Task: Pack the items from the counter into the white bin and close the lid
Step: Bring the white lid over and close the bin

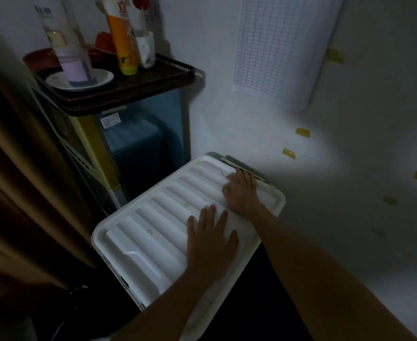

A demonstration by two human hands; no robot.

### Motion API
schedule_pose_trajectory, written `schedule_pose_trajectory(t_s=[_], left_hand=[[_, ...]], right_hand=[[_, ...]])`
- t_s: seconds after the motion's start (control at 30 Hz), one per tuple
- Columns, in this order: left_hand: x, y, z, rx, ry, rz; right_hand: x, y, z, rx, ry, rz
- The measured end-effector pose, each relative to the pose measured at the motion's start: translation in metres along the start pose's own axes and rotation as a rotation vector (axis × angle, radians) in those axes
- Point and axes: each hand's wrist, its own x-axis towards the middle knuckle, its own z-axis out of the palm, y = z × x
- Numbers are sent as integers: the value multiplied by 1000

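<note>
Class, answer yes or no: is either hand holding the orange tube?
No: the left hand and the right hand both rest on the white lid, while the orange tube stands on the dark tray.

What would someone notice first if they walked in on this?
The ribbed white bin lid at centre, with the left hand flat on it and the right hand pressing near its far edge. Next, the tall orange tube standing on the dark tray at upper left, and the gridded paper sheet on the wall.

Head-worn view, facing down (wide-angle), near lid (153,230)
</note>
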Motion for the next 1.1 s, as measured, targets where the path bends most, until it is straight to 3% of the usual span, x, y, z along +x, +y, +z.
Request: schedule_pose_trajectory(t_s=[0.13, 0.73, 1.1], left_hand=[[3, -15, 6, 35, -23, 12], [0, -20, 11, 71, -41, 62], [-25, -29, 4, 75, -132, 180]], right_hand=[[6, -1, 2, 25, -101, -9], [-1, 13, 13, -185, 181, -17], [-52, 21, 10, -143, 112, 123]])
